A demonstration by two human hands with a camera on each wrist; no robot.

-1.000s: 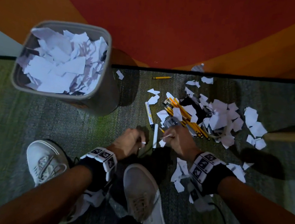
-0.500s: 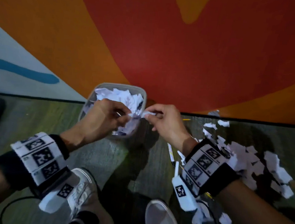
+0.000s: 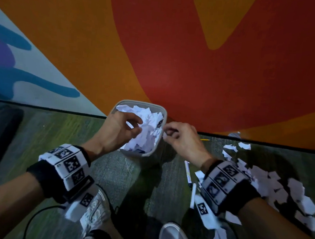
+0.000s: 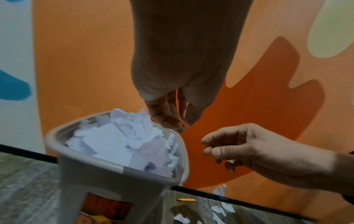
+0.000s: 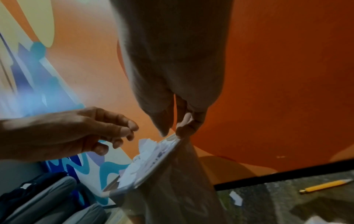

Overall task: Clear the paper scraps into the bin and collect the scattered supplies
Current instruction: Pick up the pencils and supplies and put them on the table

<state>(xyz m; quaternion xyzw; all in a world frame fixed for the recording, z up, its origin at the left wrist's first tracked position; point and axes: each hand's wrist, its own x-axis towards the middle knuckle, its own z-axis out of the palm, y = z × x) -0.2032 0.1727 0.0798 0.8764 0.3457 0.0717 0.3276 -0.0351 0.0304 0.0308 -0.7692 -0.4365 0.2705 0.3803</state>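
Observation:
A grey bin (image 3: 164,115) heaped with white paper scraps (image 3: 149,122) stands on the carpet against the painted wall. My left hand (image 3: 140,126) hovers over the heap with its fingers loosely spread; it holds nothing, as the left wrist view (image 4: 184,125) also shows. My right hand (image 3: 166,133) is beside the bin's right rim with its fingers curled. A small white scrap (image 4: 230,161) shows under those fingers. More scraps (image 3: 272,183) lie scattered on the floor to the right. A yellow pencil (image 3: 205,139) lies near the wall.
A white marker (image 3: 188,173) and a thin white stick (image 3: 193,195) lie on the carpet by my right wrist. My two white shoes (image 3: 97,209) (image 3: 173,237) are below. A dark object (image 3: 1,135) sits at the far left. The wall runs right behind the bin.
Both hands rose from the pile of pencils on the floor to the bin. Half a second ago each pinched a scrap; now the left hand's fingers have spread and are empty.

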